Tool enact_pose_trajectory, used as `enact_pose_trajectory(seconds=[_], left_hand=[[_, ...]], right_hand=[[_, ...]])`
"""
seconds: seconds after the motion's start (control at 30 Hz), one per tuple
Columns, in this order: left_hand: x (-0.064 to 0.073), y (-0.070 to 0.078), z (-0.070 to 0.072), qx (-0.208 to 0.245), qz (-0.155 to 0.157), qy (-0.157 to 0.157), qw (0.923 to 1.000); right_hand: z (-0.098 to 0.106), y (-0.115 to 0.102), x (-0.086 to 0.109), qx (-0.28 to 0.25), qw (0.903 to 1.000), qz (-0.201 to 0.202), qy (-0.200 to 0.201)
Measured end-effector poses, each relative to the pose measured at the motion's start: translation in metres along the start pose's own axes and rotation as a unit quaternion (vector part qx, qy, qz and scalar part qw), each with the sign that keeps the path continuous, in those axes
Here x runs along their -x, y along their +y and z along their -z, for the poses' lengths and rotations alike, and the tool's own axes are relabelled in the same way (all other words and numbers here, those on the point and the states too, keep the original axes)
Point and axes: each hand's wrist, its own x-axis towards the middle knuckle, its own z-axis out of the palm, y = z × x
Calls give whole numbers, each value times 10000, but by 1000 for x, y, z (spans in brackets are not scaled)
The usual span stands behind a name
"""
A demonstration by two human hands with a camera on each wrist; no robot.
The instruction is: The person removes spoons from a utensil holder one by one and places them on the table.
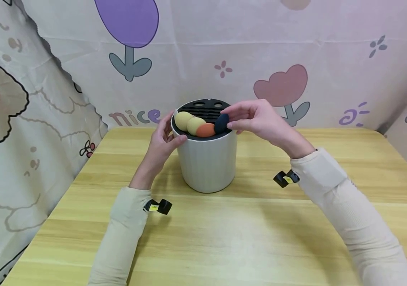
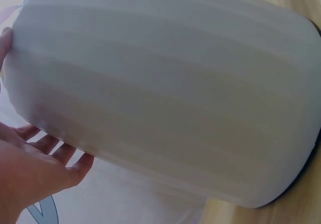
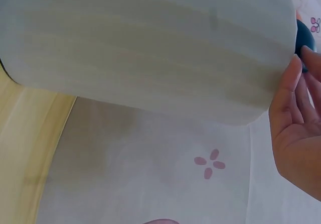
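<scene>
A white ribbed round container [image 1: 207,163] with a black slotted top [image 1: 207,111] stands upright on the table. Along the front of that top lie two yellow egg-shaped makeup sponges [image 1: 183,120] and an orange makeup sponge [image 1: 206,130]. At the right end of this row, my right hand [image 1: 255,119] pinches a dark blue makeup sponge [image 1: 221,123] between thumb and fingers. My left hand [image 1: 162,141] grips the container's left side near the rim, thumb in front and fingers round the side. In the left wrist view, its fingers [image 2: 62,151] reach along the container wall.
The light wooden table [image 1: 210,234] spreads out in front of the container. Behind it hangs a white cloth [image 1: 196,75] printed with flowers, and more patterned cloth [image 1: 46,131] falls at the left edge. Each sleeve carries a small black camera [image 1: 164,206].
</scene>
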Motion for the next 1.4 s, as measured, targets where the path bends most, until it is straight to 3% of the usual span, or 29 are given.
enact_pose_trajectory(seconds=[0.33,0.73,1.03,1.4], left_hand=[[-1,-1,0,-71,33,-31,10000],[-4,0,-2,-30,45,-58,10000],[-3,1,-2,-53,9,0,10000],[-1,-4,1,-58,-25,12,10000]], right_hand=[[3,-1,-1,165,9997,166,-113],[7,-6,-5,-145,9990,317,-271],[10,-22,-5,-7,9987,502,-40],[11,-34,-1,-622,9942,794,365]])
